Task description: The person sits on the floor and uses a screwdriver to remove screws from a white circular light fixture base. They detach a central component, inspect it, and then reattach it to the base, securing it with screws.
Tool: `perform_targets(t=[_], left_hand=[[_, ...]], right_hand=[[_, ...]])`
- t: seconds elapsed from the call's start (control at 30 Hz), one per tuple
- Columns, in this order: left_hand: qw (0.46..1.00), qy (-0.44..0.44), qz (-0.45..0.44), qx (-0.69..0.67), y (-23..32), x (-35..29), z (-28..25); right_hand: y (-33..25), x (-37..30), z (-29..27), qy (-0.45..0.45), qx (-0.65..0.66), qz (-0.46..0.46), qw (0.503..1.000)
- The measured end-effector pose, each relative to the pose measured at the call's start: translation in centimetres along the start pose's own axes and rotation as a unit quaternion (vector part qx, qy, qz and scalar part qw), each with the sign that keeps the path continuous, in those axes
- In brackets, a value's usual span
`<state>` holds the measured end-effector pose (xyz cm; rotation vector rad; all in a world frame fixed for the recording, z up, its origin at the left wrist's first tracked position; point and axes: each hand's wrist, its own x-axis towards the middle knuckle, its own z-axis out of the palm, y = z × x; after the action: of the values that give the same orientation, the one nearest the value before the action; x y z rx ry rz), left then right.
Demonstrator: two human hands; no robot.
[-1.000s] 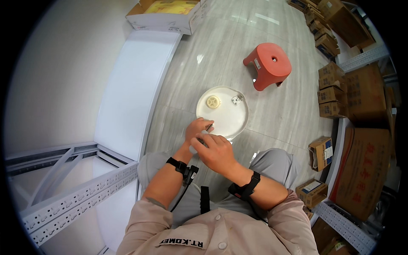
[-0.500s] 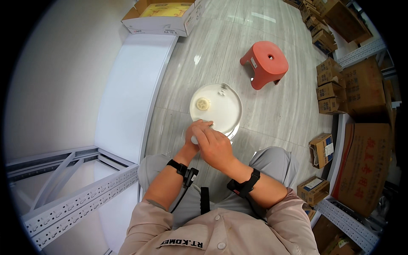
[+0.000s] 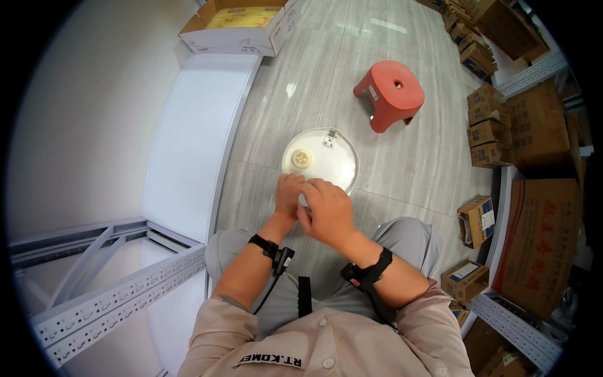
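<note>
A round white disc with a raised rim lies before me, low over the grey floor. A cream round cap-like part sits toward its left side, and a small metal fitting shows by its far edge. At the near left rim my left hand is closed, its fingers curled over the edge. Close against it, my right hand is wrapped round a grey round-ended piece; only its end shows. The hands hide the disc's near edge and whatever lies between them.
A red plastic stool stands on the floor beyond, to the right. Far left, an open carton rests at the end of a white panel. Cardboard boxes line the right side. Perforated metal racking is near my left.
My right hand has turned and shifted slightly right, and the grey round end has swung right with it. The disc is tilted a little differently and sits slightly lower in view.
</note>
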<state>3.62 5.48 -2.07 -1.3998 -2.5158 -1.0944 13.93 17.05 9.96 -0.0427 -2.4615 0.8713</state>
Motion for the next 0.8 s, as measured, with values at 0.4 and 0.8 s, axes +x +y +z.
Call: perform_targets(t=[0.4, 0.8], left_hand=[[0.974, -0.139, -0.167, -0.058, 1.4, -0.1, 0.1], [0.944, -0.222, -0.245, 0.015, 3.9, 1.5, 0.8]], right_hand=[[-0.8, -0.1, -2.4, -0.058, -0.057, 0.032, 0.996], [-0.5, -0.5, -5.1, -0.114, -0.157, 0.203, 0.96]])
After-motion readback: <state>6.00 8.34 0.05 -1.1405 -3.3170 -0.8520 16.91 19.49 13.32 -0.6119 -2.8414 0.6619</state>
